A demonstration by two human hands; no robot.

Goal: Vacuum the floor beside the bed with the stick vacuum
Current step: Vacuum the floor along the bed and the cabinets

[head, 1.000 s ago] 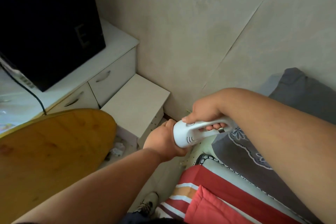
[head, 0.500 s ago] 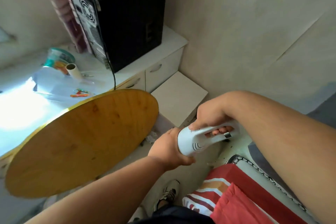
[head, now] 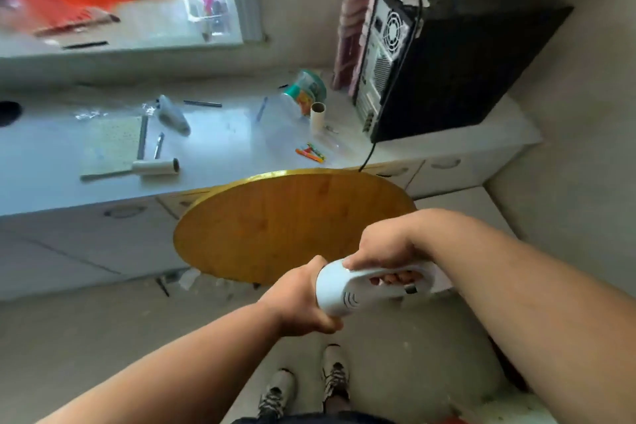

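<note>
- right hand (head: 387, 248) wrapped tight round the white stick vacuum (head: 358, 289) handle
- left hand (head: 299, 303) clamped on its body
- round wooden table (head: 275, 224) just behind

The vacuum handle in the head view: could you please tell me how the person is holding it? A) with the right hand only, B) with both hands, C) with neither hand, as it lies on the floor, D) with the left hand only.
B: the right hand curls through the grip of the white vacuum handle, while the left hand wraps the body just below it.
</note>
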